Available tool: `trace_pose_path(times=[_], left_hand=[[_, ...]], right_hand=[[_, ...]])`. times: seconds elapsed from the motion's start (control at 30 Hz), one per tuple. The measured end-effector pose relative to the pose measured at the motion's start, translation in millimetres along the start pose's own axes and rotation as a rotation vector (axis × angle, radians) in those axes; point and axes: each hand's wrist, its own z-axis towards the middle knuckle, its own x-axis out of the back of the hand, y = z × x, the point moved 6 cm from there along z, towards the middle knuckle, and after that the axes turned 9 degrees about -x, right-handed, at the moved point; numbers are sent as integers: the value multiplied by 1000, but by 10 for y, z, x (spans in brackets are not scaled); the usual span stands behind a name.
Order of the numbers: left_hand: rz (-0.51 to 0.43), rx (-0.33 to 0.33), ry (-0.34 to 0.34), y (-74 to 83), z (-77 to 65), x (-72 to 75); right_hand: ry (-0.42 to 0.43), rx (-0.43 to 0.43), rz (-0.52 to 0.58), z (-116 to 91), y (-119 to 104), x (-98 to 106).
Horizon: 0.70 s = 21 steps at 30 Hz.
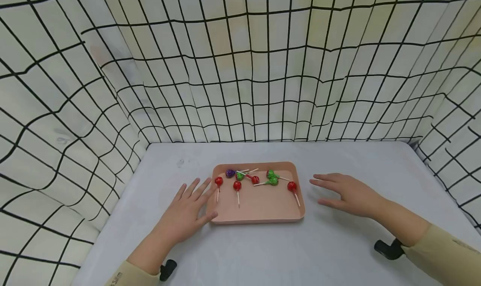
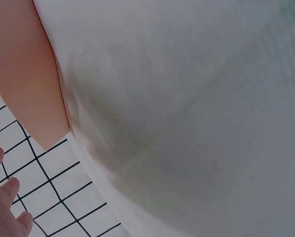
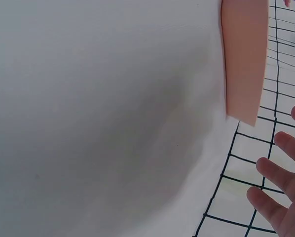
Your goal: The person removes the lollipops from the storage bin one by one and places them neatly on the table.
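Nearby, left hand (image 1: 184,219): fingers spread, empty, the nearer, at the left edge of the tray (image 1: 259,208).
Right hand (image 1: 355,195): fingers extended, empty, just beyond its right side.
Tray: between both hands on the surface (image 1: 263,252), long axis left-right.
Lollipops (image 1: 237,186): inside, heads farward.

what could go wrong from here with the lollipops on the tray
The purple lollipop and the green lollipop and red lollipop just right of it appear to lie across one another, so lifting one could drag the others. In the head view, the left hand overlaps the left edge of the pink tray, so a small sideways move might nudge it.
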Motion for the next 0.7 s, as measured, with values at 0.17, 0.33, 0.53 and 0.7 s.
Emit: trace_pose_path(times=[0.17,0.33,0.53,0.7], left_hand=[[-4,14,-9,-26,-5,-21],[0,12,-15,-32,14,-39],[-10,24,-21,-41,18,-47],[-21,36,-31,-38,8,-54]], right_hand=[[-15,-26,9,76,-51,5],[-20,-29,11,137,-70,7],[-45,-29,16,221,-92,-5],[-80,-36,20,300,-121,-9]])
